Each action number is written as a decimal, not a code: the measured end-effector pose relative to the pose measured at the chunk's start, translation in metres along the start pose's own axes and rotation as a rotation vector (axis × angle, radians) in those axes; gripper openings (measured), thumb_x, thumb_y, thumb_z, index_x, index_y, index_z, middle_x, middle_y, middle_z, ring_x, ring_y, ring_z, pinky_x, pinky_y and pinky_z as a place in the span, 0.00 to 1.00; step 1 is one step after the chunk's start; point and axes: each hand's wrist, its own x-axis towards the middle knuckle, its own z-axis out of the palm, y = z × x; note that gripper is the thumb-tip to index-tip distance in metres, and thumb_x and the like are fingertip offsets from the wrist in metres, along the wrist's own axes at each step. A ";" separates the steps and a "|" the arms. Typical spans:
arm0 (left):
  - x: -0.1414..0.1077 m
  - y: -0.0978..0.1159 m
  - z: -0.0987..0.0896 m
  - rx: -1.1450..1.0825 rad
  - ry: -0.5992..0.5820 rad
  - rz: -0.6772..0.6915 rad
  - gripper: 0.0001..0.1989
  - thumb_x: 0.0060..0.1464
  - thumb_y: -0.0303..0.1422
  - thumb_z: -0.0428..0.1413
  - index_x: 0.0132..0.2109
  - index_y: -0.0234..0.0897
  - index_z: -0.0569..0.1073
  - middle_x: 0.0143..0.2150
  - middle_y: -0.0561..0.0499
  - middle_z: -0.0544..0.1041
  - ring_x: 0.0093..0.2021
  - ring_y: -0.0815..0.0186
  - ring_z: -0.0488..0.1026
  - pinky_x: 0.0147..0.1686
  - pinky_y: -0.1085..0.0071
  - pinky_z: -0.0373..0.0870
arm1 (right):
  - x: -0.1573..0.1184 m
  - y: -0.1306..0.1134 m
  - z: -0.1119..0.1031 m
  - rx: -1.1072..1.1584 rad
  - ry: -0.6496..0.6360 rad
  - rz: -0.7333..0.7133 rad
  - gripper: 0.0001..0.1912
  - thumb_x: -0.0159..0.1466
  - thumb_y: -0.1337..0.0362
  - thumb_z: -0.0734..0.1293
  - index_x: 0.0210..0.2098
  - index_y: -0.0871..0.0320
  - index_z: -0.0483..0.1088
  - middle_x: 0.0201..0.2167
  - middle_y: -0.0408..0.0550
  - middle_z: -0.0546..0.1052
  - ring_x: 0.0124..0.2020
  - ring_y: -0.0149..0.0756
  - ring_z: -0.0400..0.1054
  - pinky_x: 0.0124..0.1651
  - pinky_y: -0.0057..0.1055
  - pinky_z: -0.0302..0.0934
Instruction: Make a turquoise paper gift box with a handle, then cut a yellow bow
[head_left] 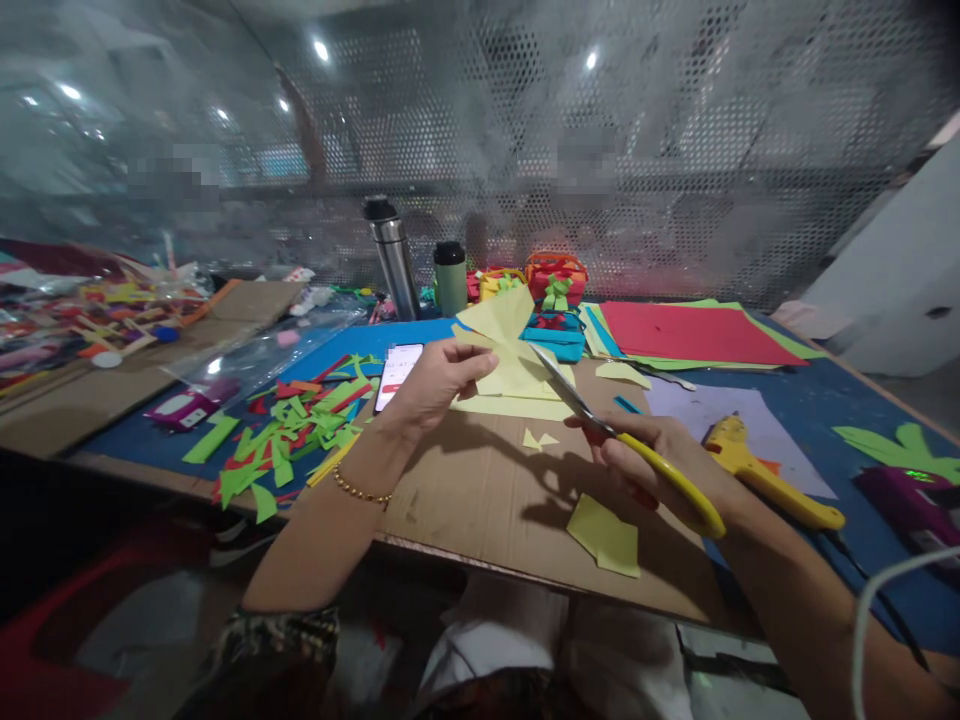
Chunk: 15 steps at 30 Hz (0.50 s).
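Between the thumb and fingers of my left hand (448, 378) is a folded, partly cut piece of pale yellow paper (501, 322), raised above the cardboard. My right hand (637, 455) grips scissors with yellow handles (679, 485); their blades point up and left, with the tips at the paper's right edge. Whether the blades are apart is hard to make out. Below, small yellow scraps (538, 440) and larger yellow pieces (606, 535) lie on the cardboard sheet (457, 490). More pale yellow paper (525, 405) lies flat behind my hands.
Green and red paper scraps (292, 430) and a phone (397, 375) lie left. A yellow glue gun (765, 475) with a cord rests right, near stacked coloured sheets (697, 335). Behind stand a steel flask (394, 260), a green bottle (450, 280) and small paper baskets (555, 285).
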 end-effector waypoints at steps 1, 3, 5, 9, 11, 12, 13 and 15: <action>0.000 0.000 0.001 -0.048 0.028 0.025 0.13 0.35 0.33 0.73 0.28 0.34 0.79 0.24 0.56 0.70 0.22 0.75 0.59 0.23 0.74 0.55 | 0.001 0.002 -0.001 -0.002 0.002 -0.009 0.36 0.59 0.34 0.71 0.47 0.61 0.82 0.25 0.44 0.69 0.19 0.24 0.55 0.18 0.25 0.49; 0.000 -0.001 0.003 -0.145 0.088 0.080 0.12 0.35 0.31 0.73 0.26 0.35 0.77 0.22 0.58 0.67 0.21 0.77 0.55 0.21 0.75 0.51 | 0.004 0.007 -0.002 -0.019 0.004 -0.009 0.39 0.59 0.32 0.70 0.49 0.62 0.81 0.26 0.45 0.70 0.18 0.25 0.57 0.17 0.26 0.51; 0.000 0.000 0.005 -0.208 0.137 0.104 0.13 0.36 0.29 0.72 0.23 0.35 0.74 0.20 0.60 0.64 0.20 0.78 0.53 0.20 0.76 0.48 | 0.006 0.011 -0.003 -0.031 0.002 -0.002 0.39 0.60 0.32 0.69 0.50 0.61 0.81 0.28 0.45 0.71 0.18 0.26 0.58 0.18 0.27 0.53; 0.000 0.001 0.007 -0.263 0.188 0.065 0.10 0.40 0.27 0.71 0.25 0.34 0.75 0.20 0.58 0.68 0.19 0.78 0.59 0.20 0.77 0.50 | 0.006 0.013 0.003 -0.029 -0.009 0.026 0.41 0.59 0.31 0.68 0.51 0.63 0.80 0.24 0.43 0.69 0.17 0.26 0.57 0.17 0.27 0.53; 0.000 0.002 0.008 -0.285 0.226 0.042 0.08 0.42 0.26 0.69 0.27 0.33 0.76 0.20 0.57 0.71 0.18 0.78 0.60 0.19 0.78 0.51 | 0.004 0.012 0.009 -0.027 -0.013 0.021 0.40 0.61 0.32 0.68 0.51 0.63 0.79 0.22 0.41 0.67 0.17 0.27 0.56 0.17 0.26 0.51; -0.001 0.002 0.009 -0.293 0.240 0.035 0.08 0.43 0.26 0.68 0.27 0.33 0.76 0.20 0.56 0.72 0.17 0.78 0.61 0.19 0.78 0.52 | 0.003 0.012 0.012 -0.028 -0.019 0.004 0.38 0.62 0.33 0.68 0.51 0.62 0.79 0.21 0.41 0.67 0.17 0.27 0.56 0.17 0.25 0.51; -0.001 0.002 0.010 -0.300 0.247 0.033 0.07 0.45 0.26 0.67 0.26 0.33 0.75 0.21 0.55 0.73 0.17 0.78 0.61 0.19 0.78 0.52 | 0.002 0.011 0.014 -0.030 -0.024 -0.019 0.36 0.63 0.34 0.68 0.51 0.61 0.79 0.21 0.41 0.67 0.18 0.27 0.56 0.17 0.25 0.51; -0.002 0.002 0.011 -0.302 0.232 0.045 0.08 0.47 0.25 0.64 0.24 0.33 0.74 0.21 0.54 0.74 0.17 0.78 0.62 0.19 0.77 0.53 | 0.002 0.011 0.016 -0.045 -0.019 -0.064 0.34 0.64 0.36 0.68 0.50 0.60 0.80 0.22 0.41 0.68 0.19 0.27 0.56 0.18 0.25 0.51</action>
